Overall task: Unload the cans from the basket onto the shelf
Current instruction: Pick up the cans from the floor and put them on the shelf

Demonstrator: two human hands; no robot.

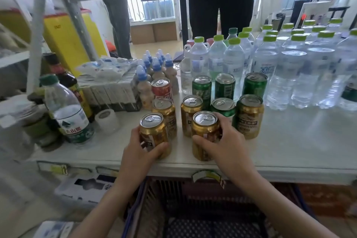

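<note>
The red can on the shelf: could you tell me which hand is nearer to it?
Left. The left hand grips a gold can two cans in front of the red can; the right hand is further right.

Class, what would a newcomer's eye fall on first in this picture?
Two bare hands at the white shelf's front edge: the left hand wraps one gold drink can, the right hand another gold can. Behind them stand clustered green cans and clear green-capped water bottles.
</note>
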